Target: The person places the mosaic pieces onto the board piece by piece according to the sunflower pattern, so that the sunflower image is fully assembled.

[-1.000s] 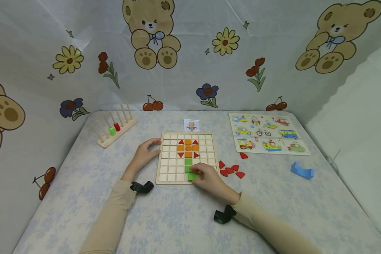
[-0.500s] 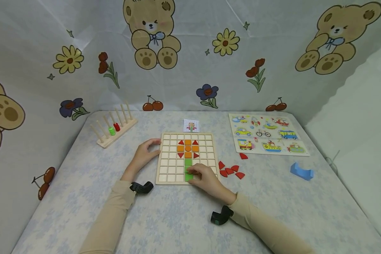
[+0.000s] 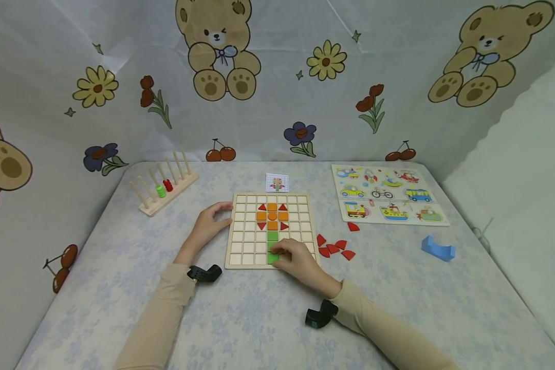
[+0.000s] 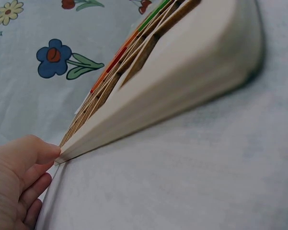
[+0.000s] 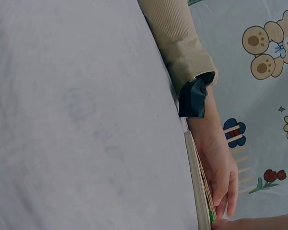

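Green block (image 3: 273, 258) under right hand (image 3: 298, 262)

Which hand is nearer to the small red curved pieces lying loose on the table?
Right. The right hand rests on the wooden grid board, just beside the red pieces; the left hand touches the board's far edge.

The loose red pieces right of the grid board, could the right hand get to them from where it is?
Probably yes: the right hand rests near the red pieces, with only bare table between.

Grid board (image 3: 245, 241) lay mid-tabletop (image 3: 240, 318) — peg rack (image 3: 164, 192) to its far left, vehicle puzzle (image 3: 388, 195) far right, loose pieces (image 3: 334, 247) just right, small card (image 3: 277, 182) behind, curved block (image 3: 438, 248) further right.
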Demonstrator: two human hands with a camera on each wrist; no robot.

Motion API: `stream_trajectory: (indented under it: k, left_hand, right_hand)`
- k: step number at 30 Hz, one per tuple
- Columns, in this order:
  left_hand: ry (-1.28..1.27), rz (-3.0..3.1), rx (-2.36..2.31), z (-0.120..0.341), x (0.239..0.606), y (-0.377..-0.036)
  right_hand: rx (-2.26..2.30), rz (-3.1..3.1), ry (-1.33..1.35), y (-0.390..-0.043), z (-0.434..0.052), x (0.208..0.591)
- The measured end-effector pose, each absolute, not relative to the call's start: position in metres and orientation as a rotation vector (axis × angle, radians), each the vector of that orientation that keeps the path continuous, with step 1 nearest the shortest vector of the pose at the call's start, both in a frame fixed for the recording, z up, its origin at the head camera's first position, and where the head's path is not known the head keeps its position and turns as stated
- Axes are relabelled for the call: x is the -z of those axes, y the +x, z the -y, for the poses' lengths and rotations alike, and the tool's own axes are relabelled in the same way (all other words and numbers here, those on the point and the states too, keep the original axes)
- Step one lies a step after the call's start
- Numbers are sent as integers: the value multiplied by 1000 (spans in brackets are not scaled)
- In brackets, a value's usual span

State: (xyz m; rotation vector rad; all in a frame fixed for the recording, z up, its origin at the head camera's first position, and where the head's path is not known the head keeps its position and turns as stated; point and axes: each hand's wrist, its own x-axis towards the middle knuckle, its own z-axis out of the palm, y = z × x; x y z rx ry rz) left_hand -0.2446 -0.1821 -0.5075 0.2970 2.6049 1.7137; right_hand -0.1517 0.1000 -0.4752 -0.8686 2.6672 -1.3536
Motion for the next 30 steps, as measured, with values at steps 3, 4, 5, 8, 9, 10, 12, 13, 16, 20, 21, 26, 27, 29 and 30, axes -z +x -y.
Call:
stream_trajectory:
  k: [3, 4, 5, 8, 9, 10, 12, 13, 16, 20, 21, 26, 27, 29, 30]
  left_hand:
    - [293, -2597, -1727, 182, 508, -244]
    - [290, -2596, -1728, 182, 508, -244]
    - [291, -2595, -1728, 182, 507, -244]
    - [286, -2593, -1728, 181, 507, -243]
    - [283, -2595, -1724, 181, 506, -243]
    - [283, -2595, -1721, 181, 506, -243]
    - [280, -2599, -1719, 181, 506, -243]
    - [275, -2600, -1717, 181, 505, -243]
    - [273, -2608, -1717, 181, 506, -242]
    - [271, -2605, -1717, 182, 506, -241]
    - [270, -2602, -1716, 182, 506, -241]
    - [278, -2608, -1712, 182, 505, -242]
    - [282, -2611, -1711, 182, 505, -242]
    - [288, -2620, -1706, 182, 505, -242]
    - [292, -2624, -1701, 182, 505, -242]
  right_hand:
    - [1362, -2657, -845, -153, -103, 472]
    - [1368, -2658, -837, -154, -106, 470]
    - [1374, -2669, -823, -156, -109, 469]
    - [1395, -2711, -749, -165, -125, 463]
    - [1389, -2740, -722, -169, -132, 462]
    - [1382, -2769, -687, -172, -140, 460]
    - [1345, -2818, -617, -179, -155, 459]
    - [1315, -2842, -589, -182, -163, 459]
    - [1226, -2851, -537, -190, -182, 460]
    - [1160, -2753, -527, -197, -198, 464]
    - [1156, -2729, -528, -198, -200, 464]
    - [1136, -2693, -570, -201, -205, 465]
    - [1131, -2702, -574, -201, -206, 464]
    - [1113, -2738, -571, -202, -208, 464]
    - [1110, -2758, -571, -202, -209, 464]
